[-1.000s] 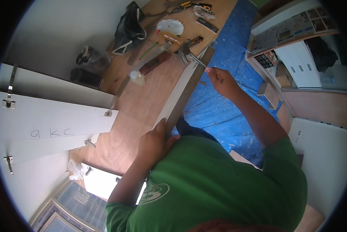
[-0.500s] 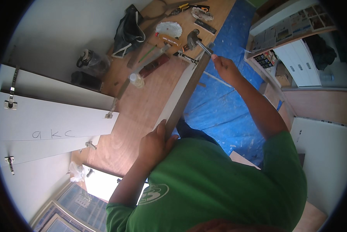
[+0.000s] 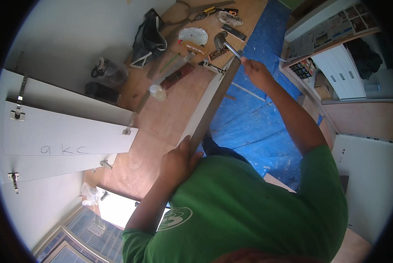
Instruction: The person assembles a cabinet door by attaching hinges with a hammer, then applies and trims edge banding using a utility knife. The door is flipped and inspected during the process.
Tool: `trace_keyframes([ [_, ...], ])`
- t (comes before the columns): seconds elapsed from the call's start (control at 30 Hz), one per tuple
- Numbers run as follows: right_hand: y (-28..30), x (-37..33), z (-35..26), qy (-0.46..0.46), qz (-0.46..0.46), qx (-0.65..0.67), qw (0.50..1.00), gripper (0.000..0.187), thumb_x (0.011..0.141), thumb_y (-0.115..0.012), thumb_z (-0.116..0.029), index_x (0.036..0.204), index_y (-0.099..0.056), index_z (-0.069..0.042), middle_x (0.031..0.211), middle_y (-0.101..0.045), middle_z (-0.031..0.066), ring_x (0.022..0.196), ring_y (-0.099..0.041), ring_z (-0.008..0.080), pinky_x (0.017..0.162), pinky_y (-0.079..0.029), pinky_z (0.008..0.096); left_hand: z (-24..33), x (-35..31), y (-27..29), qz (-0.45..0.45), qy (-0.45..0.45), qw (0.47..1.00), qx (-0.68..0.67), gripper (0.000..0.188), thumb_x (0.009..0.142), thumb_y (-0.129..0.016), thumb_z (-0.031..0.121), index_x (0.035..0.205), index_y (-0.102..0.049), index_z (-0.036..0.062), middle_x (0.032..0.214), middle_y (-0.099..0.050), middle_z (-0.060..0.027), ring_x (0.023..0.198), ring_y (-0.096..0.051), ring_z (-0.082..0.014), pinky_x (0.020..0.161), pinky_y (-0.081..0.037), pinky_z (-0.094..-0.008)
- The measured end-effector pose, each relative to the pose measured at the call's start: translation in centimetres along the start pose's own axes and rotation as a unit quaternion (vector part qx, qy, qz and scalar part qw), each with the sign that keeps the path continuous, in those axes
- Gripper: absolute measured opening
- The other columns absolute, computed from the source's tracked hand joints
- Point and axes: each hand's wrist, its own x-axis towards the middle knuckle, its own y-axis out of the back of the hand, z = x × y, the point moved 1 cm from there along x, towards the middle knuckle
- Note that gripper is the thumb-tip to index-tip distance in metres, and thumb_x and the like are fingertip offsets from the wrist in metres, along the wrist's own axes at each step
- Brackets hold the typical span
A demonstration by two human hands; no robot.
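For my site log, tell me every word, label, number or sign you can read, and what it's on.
I don't copy out writing, but here's where it stands:
White panel: handwritten letters, legible.
Green shirt: pale round emblem, details too small to read.
Newspaper-like sheets: print too small to read.
Hammer: no writing visible.

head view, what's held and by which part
The right grip holds a claw hammer by its handle. The left grip lies over the edge of the long board; whether it clasps it cannot be told.
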Motion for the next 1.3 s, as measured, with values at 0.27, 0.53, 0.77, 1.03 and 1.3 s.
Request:
trace_keyframes([
  [0.27, 0.1, 0.2, -0.3, -0.088, -0.013, 0.086, 0.992, 0.065, 0.106, -0.044, -0.060, 0.090, -0.067, -0.002, 0.074, -0.061, 0.0084, 0.072, -0.057, 0.0217, 0.070, -0.048, 0.0381, 0.0, 0.1, 0.0, -0.002, -0.003, 1.000, -0.002, 0.068, 0.096, -0.066, 0.045, 0.141, -0.048, -0.0027, 0.108, -0.072, -0.0241, 0.087, -0.073, -0.0390, 0.075, -0.058, -0.0484],
  [0.53, -0.4, -0.2, -1.5, -0.053, -0.005, 0.039, 0.998, 0.067, 0.106, -0.044, -0.060, 0.095, -0.066, 0.003, 0.076, -0.061, 0.0142, 0.076, -0.059, 0.0261, 0.075, -0.049, 0.0409, -0.8, 0.3, 0.1, -0.003, -0.007, 1.000, -0.023, 0.069, 0.094, -0.069, 0.038, 0.144, -0.045, -0.0031, 0.104, -0.071, -0.0262, 0.088, -0.073, -0.0415, 0.077, -0.058, -0.0490],
  [0.77, -2.3, -2.3, -0.6, -0.035, -0.032, 0.052, 0.998, 0.069, 0.106, -0.046, -0.061, 0.099, -0.070, 0.003, 0.077, -0.064, 0.0093, 0.077, -0.058, 0.0213, 0.077, -0.050, 0.0389, -0.9, 0.6, 0.5, -0.018, 0.004, 1.000, -0.023, 0.066, 0.094, -0.068, 0.032, 0.144, -0.044, -0.0028, 0.101, -0.072, -0.0259, 0.088, -0.072, -0.0424, 0.078, -0.058, -0.0505],
  [1.03, -6.2, -9.9, -3.5, -0.036, -0.162, 0.060, 0.984, 0.062, 0.108, -0.044, -0.057, 0.094, -0.066, -0.001, 0.072, -0.057, 0.0065, 0.071, -0.054, 0.0165, 0.071, -0.048, 0.0337, -2.0, 0.9, 0.8, -0.009, -0.006, 0.999, -0.031, 0.062, 0.094, -0.066, 0.030, 0.142, -0.045, -0.0026, 0.099, -0.072, -0.0269, 0.085, -0.071, -0.0447, 0.077, -0.057, -0.0526],
  [1.3, -10.6, -18.7, -8.4, 0.027, -0.275, 0.055, 0.960, 0.051, 0.110, -0.044, -0.043, 0.097, -0.067, 0.001, 0.077, -0.064, 0.0237, 0.072, -0.063, 0.0405, 0.072, -0.050, 0.0458, -1.5, 0.9, 1.1, -0.093, 0.045, 0.995, 0.017, 0.064, 0.096, -0.063, 0.034, 0.145, -0.042, -0.0002, 0.098, -0.072, -0.0262, 0.083, -0.071, -0.0446, 0.074, -0.057, -0.0532],
])
